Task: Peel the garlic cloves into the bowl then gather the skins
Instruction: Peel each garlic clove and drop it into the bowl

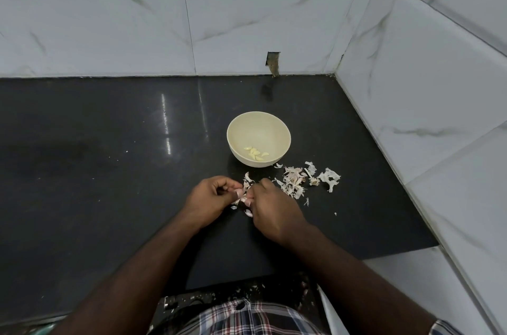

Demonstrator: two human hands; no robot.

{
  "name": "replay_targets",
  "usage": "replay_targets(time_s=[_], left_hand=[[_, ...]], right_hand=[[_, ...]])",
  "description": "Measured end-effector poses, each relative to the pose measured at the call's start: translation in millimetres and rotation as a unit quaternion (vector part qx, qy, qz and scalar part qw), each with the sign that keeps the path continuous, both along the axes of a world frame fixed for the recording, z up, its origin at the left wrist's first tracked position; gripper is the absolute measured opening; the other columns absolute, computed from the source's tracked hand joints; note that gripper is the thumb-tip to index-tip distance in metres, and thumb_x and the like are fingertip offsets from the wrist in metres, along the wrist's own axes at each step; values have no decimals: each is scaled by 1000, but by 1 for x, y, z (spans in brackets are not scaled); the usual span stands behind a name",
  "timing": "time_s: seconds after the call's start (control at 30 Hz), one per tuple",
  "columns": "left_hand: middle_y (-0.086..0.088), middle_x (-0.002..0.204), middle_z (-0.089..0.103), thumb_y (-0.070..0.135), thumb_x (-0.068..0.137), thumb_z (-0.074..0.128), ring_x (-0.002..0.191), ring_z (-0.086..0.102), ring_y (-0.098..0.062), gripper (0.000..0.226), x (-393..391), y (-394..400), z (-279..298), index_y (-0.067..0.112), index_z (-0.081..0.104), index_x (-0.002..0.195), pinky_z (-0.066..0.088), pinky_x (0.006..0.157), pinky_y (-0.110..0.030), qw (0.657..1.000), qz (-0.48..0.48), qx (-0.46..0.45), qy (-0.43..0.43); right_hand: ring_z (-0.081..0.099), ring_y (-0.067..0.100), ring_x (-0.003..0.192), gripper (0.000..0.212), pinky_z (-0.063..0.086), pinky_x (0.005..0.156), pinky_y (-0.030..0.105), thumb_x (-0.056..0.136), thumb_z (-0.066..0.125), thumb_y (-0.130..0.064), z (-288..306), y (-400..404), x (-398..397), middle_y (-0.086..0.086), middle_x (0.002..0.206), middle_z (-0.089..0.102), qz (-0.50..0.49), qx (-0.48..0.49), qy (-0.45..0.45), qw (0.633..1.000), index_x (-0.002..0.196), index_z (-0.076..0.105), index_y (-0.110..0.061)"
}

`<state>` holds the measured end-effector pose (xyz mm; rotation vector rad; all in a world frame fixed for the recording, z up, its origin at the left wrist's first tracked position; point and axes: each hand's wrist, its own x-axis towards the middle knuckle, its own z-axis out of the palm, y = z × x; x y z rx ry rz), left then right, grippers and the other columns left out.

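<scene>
Far left: bare dark countertop (pixel 109 142), glossy, backed by white marble-look wall tiles (pixel 123 19). Moving in: left hand (pixel 211 197) low over the counter, fingers curled in, pinching one end of an unpeeled garlic clove (pixel 242 196) between thumb and fingertips. Right up against it, the right hand (pixel 274 211), fingers also curled tight, pinching at the same clove from the other side; pinkish skin showing between the two hands, exact finger placement hidden by the knuckles. Just below the hands, another unpeeled clove (pixel 248 213) lying on the counter. Behind and slightly right of the hands: cream bowl (pixel 233 139), upright, near but apart from the fingers. Inside it, a small cluster of peeled cloves (pixel 256 154) resting at the bottom toward the near side, perhaps five, otherwise bare cream interior. Further right: loose garlic skins (pixel 295 182) scattered on the counter just beside the bowl's base, with a papery white clump (pixel 330 178) at the far end. Bottom edge: checked shirt (pixel 247 318).
</scene>
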<state>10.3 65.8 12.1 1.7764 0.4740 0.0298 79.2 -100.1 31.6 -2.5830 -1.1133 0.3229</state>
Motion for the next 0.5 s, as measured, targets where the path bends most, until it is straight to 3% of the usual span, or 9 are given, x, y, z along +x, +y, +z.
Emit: replay_targets(time_s=[0.07, 0.2, 0.27, 0.37, 0.5], left_hand=[[-3, 88, 78, 39, 76, 81, 92, 73, -31, 24, -1, 0, 2, 24, 78, 94, 56, 93, -51, 1000, -16, -20, -7], [-3, 84, 78, 9, 83, 80, 85, 74, -18, 16, 1, -4, 6, 20, 76, 94, 56, 93, -46, 1000, -10, -18, -12], [-3, 82, 77, 8, 82, 80, 80, 73, -16, 19, 1, -4, 4, 25, 77, 89, 56, 91, -47, 1000, -3, -4, -7], [-2, 81, 77, 11, 81, 81, 78, 72, -17, 22, 1, -4, 2, 32, 77, 86, 56, 88, -47, 1000, -2, 12, -4], [1, 81, 76, 13, 80, 82, 76, 70, -20, 20, 1, -6, 2, 32, 77, 84, 56, 84, -47, 999, -10, 31, -1]], right_hand=[[59, 27, 96, 18, 50, 78, 42, 100, 48, -29, 3, 0, 1, 4, 110, 56, -1, 18, 5, 1000, 111, 56, -18], [63, 15, 89, 10, 51, 79, 36, 93, 61, -26, 4, -1, 2, -6, 95, 68, -54, 95, 99, 989, 102, 65, -23], [65, 8, 83, 18, 52, 79, 30, 88, 69, -23, 5, -4, 4, -10, 86, 70, -92, 138, 164, 972, 106, 71, -24], [62, -2, 76, 27, 45, 74, 14, 88, 71, -20, 4, -8, 10, -11, 87, 71, -102, 146, 184, 967, 114, 73, -27], [60, 3, 72, 10, 50, 72, 25, 85, 74, -23, 5, -11, 14, -9, 80, 67, -162, 172, 205, 950, 90, 68, -29]])
